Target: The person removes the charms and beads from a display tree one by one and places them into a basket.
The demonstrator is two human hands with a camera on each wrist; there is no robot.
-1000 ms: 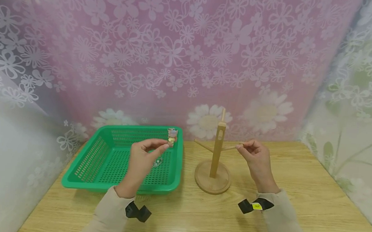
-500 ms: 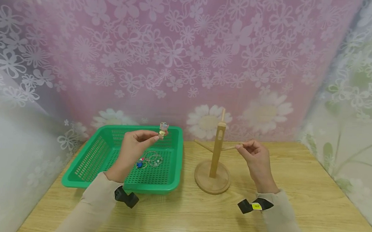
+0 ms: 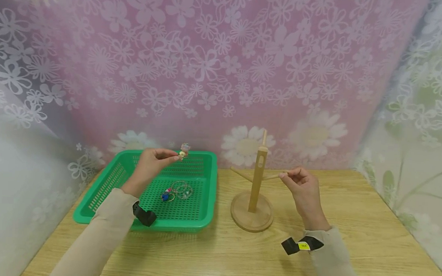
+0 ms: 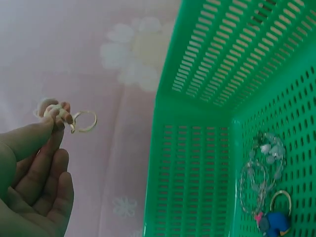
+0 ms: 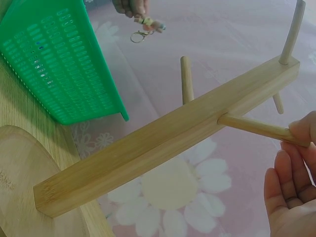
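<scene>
Between thumb and forefinger my left hand [image 3: 149, 167] pinches a small figurine keychain [image 3: 184, 151], above the green basket [image 3: 211, 187]. Its metal ring hangs free in the left wrist view, beside the pinkish figure [image 4: 58, 112]. My right hand [image 3: 305, 192] pinches the end of one peg [image 5: 256, 129] of a wooden peg stand [image 3: 257, 181], which stands upright on a round base to the right of the basket. On the basket floor lie a blue keychain [image 4: 276, 223] with a ring and clear beaded bracelets [image 4: 256, 182], overlapping one another.
The wooden table [image 3: 214, 258] carries basket and stand. A pink flowered cloth [image 3: 209, 70] hangs right behind them. More pegs stick out of the stand's post, one peg [image 3: 241, 173] toward the basket.
My left hand has moved left and slightly up with the figurine keychain, uncovering the bracelets and blue keychain in the basket. The right hand stays on the peg.
</scene>
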